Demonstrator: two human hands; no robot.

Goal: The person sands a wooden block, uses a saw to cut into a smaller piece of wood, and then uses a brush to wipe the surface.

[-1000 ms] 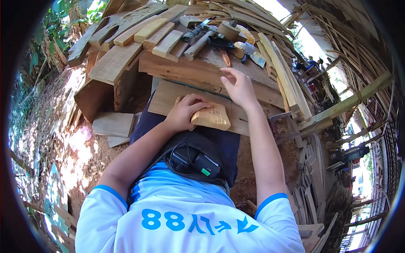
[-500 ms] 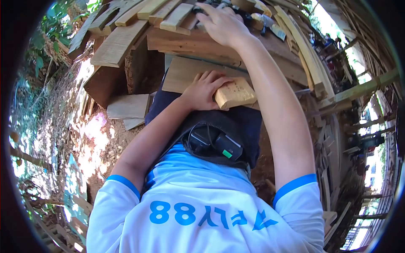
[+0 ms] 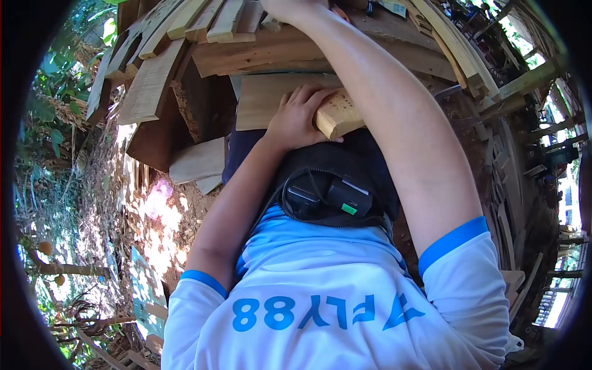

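My left hand (image 3: 300,117) is closed around one end of a short, thick wooden block (image 3: 340,115) above my lap, fingers over its top and far side. My right forearm crosses in front of the block's other end and hides it. Under my left hand and the block lies a flat wooden board (image 3: 256,102) across my thighs. My right hand (image 3: 293,8) reaches to the top edge of the view over the workbench; its fingers are cut off there, so what it touches is hidden.
Several cut wood strips (image 3: 225,21) lie side by side on the workbench beam (image 3: 259,57) at the upper left. Long slats (image 3: 459,46) rest at the upper right. A black pouch (image 3: 330,194) with a cable and dark devices sits at my waist. A loose board (image 3: 197,161) lies left of my legs.
My right hand has moved farther up and left, partly out of view. The whole view has shifted a little. My left hand keeps its hold on the wooden block.
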